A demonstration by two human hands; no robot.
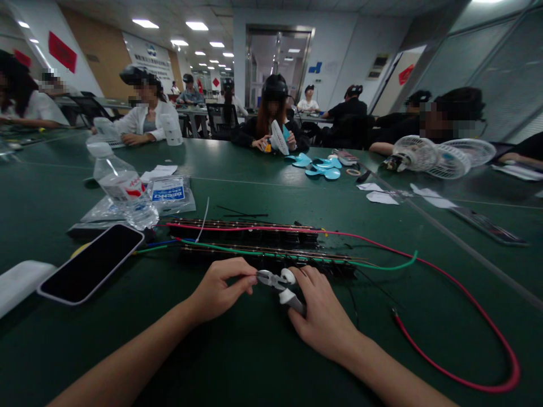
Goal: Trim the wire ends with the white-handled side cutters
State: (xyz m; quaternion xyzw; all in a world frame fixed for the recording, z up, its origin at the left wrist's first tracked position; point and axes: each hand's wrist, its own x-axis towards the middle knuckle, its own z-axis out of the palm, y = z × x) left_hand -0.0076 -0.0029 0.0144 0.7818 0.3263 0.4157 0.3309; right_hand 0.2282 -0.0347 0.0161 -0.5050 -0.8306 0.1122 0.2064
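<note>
My right hand (318,305) grips a pair of pliers (271,280) with white and grey handles, their metal jaws pointing left. Thumb and fingers of my left hand (224,285) are pinched together right at the jaw tips; whatever is between them is too small to make out. Just beyond both hands lie two long dark strips (267,257) with rows of shiny metal along them. A red wire (275,229) runs along the far strip, and a green wire (254,252) along the near one. A pale cable tie (203,220) sticks up from the strips.
To the left are a phone (93,263), a white object (23,282), a plastic bottle (123,183) and a plastic bag (172,192). The red wire loops far right. Blue fan blades (323,168) and white fan cages (449,158) lie across the table, where several people sit.
</note>
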